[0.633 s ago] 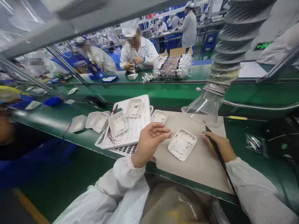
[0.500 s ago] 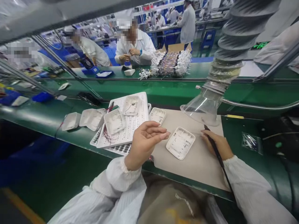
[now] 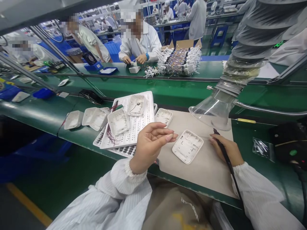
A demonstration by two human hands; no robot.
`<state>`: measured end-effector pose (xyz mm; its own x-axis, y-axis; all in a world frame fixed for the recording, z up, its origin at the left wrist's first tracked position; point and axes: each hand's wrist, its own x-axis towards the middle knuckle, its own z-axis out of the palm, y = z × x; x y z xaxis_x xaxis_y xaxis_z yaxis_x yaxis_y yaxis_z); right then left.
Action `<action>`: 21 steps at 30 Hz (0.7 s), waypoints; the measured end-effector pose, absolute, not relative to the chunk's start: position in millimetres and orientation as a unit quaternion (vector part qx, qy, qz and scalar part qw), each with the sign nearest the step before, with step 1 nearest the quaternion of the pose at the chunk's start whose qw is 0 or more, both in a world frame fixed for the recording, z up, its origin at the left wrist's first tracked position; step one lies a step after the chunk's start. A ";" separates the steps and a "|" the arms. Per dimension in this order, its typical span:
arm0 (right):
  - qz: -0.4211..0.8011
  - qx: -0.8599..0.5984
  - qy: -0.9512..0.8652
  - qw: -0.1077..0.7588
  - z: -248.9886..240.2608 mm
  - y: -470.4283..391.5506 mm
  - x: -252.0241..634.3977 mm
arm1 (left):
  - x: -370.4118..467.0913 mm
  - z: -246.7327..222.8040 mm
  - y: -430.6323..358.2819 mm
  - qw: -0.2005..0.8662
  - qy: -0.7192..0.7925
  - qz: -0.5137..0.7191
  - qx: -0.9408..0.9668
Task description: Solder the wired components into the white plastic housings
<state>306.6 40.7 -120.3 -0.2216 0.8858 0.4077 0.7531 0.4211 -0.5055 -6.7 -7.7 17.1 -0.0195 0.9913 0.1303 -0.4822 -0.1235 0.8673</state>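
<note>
My right hand (image 3: pixel 227 150) is wrapped around a black soldering iron (image 3: pixel 224 150), its tip pointing up beneath the clear fume hood. Left of it, a shallow white plastic housing (image 3: pixel 188 147) lies open side up on the beige mat (image 3: pixel 203 175). My left hand (image 3: pixel 153 143) is raised just left of this housing, thumb and fingertips brought together. Whether something small sits between them cannot be made out. Behind the left hand, another white housing (image 3: pixel 164 117) rests at the mat's far left corner, partly covered by the fingers.
The clear fume hood (image 3: pixel 211 111) hangs over the mat's back. White trays (image 3: pixel 141 127) with housings and wires stand at left, other housings (image 3: pixel 94 118) beyond. A small bag (image 3: pixel 262 148) and black device (image 3: pixel 290 143) lie right. A co-worker (image 3: pixel 141 41) sits across the bench.
The view has shifted slightly, so the bench things appear a little displaced. Both my hands keep nearly the same pose. The co-worker opposite has lowered their hands toward the bench.
</note>
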 end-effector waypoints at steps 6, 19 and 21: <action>0.098 -0.527 -0.779 0.326 -119.0 40.0 307.1 | -6.1 17.8 -5.7 0.581 0.331 0.635 0.385; 0.083 -0.522 -0.784 0.326 -121.1 39.6 308.4 | -20.2 5.9 -13.3 0.422 0.315 0.513 0.678; 0.089 -0.521 -0.784 0.326 -120.6 39.3 308.6 | -25.5 7.6 -10.7 0.358 0.324 0.468 0.740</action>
